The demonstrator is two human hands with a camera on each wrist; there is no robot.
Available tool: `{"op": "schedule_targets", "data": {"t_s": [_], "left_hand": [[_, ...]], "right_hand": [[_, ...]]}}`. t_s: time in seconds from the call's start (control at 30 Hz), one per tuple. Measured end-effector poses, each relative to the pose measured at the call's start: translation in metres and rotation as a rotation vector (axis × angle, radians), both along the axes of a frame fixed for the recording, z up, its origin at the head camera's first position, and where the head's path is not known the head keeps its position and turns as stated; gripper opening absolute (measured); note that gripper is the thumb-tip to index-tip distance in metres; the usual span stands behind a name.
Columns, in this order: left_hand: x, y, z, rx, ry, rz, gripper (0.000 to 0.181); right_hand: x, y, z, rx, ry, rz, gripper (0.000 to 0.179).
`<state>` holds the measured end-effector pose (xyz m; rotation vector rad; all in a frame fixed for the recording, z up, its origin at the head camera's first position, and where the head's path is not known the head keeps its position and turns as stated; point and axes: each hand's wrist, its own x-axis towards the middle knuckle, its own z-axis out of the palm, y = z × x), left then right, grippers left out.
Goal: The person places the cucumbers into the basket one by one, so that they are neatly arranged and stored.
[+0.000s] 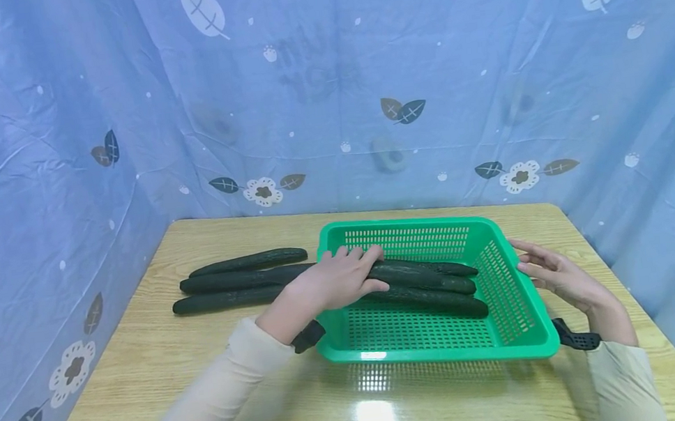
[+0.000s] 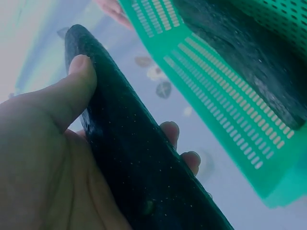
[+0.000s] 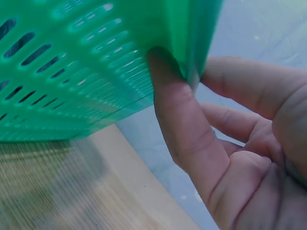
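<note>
My left hand [image 1: 345, 276] reaches over the left side of a green plastic basket [image 1: 457, 357] and grips a long dark-green cucumber [image 2: 139, 143], thumb on one side and fingertips on the other. The basket holds cucumbers, among them one lying nearest its front [image 1: 437, 301]; the left hand hides part of them. At the basket's right end my right hand [image 1: 563, 277] pinches the rim, seen close up in the right wrist view with the green wall [image 3: 120, 81] between thumb and fingers.
More cucumbers lie on the wooden table [image 1: 139, 347] left of the basket, including a rear one [image 1: 249, 261] and a front one [image 1: 228, 300]. A blue patterned curtain [image 1: 322, 86] hangs behind and along both sides of the table.
</note>
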<state>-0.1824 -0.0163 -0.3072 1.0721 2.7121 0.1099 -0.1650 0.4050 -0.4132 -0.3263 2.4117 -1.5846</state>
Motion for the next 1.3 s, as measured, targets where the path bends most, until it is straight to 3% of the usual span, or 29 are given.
{"op": "schedule_targets", "data": {"t_s": [0.27,0.47,1.03,1.3], "left_hand": [[0.004,0.025,0.001,-0.066,0.011,-0.039,0.047],[0.005,0.042,-0.007,-0.108,0.012,-0.064,0.047],[0.011,0.084,-0.024,-0.223,0.018,-0.044,0.048],[0.01,0.097,-0.03,-0.217,-0.002,-0.033,0.049]], "right_hand": [[-0.002,0.008,-0.002,-0.243,-0.017,0.127,0.055],[-0.002,0.009,-0.002,-0.318,-0.051,0.148,0.054],[0.001,0.004,0.005,-0.161,-0.055,0.047,0.055],[0.001,0.004,0.005,-0.122,-0.045,0.035,0.055]]}}
